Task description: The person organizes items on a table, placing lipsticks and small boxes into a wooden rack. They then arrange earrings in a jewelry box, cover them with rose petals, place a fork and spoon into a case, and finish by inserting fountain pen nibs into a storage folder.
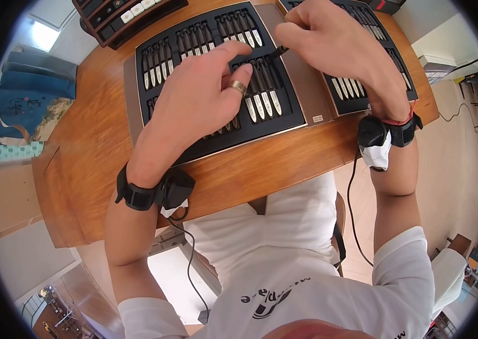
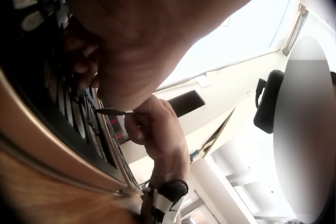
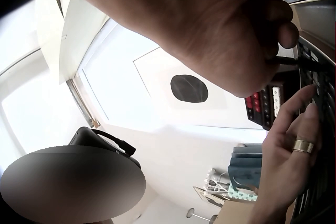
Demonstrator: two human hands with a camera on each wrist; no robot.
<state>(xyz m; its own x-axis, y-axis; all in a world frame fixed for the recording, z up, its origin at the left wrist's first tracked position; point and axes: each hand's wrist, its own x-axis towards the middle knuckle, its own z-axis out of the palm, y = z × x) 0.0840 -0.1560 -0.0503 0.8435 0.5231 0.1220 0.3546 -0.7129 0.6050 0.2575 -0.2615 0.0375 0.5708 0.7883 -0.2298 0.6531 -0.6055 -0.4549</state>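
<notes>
My right hand pinches a slim dark pen-like tool over the upper right of an open black-lined case. In the left wrist view the dark tool tapers to a point. My left hand, with a ring on the thumb, lies over the middle of the same case. Its forefinger and thumb reach to the slots, the other fingers hidden from above. Several slim pieces with dark tops and silvery-white lower ends lie in rows in the case's compartments.
A second case half, holding similar pieces, lies to the right on the wooden table. A dark wooden rack with white and dark tiles stands at the back left. Blue cloth bags are left of the table. Wrist-camera cables hang below.
</notes>
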